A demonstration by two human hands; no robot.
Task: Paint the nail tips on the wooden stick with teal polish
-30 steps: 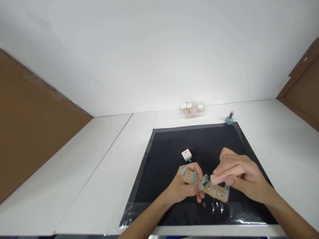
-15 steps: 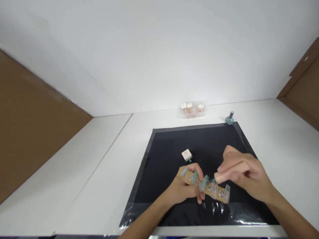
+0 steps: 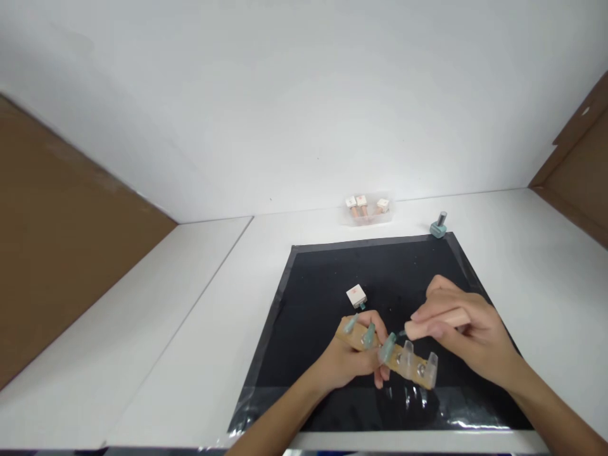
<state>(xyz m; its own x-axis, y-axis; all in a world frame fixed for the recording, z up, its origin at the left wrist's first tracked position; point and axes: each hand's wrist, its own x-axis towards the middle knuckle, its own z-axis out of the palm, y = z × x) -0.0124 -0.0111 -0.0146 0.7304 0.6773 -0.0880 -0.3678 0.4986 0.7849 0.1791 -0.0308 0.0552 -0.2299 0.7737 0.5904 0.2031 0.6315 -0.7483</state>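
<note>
Five false nails stand in a row on a tan strip, three of them teal nails and two clear nails, just above the near half of a black mat on the table. The left hand is closed around the strip's left half, thumb on the near side and fingers round behind, a hold that probably steadies the row while keeping the nail ends out in the open. The strip's long axis slants from far left to near right, its right end jutting free of the grip; the nails rise across it, their ends pointing up and away from the wearer, leaning a little right. The right hand pinches a pink brush handle between thumb and fingers. That handle lies nearly level, its teal tip aimed left at the third nail; whether tip and nail touch, I cannot tell. Such a low angle seems meant to let the tip meet the nail's face. A white block rests beyond the left hand, while a clear box and a teal bottle sit at the back, likely to leave elbow room.
</note>
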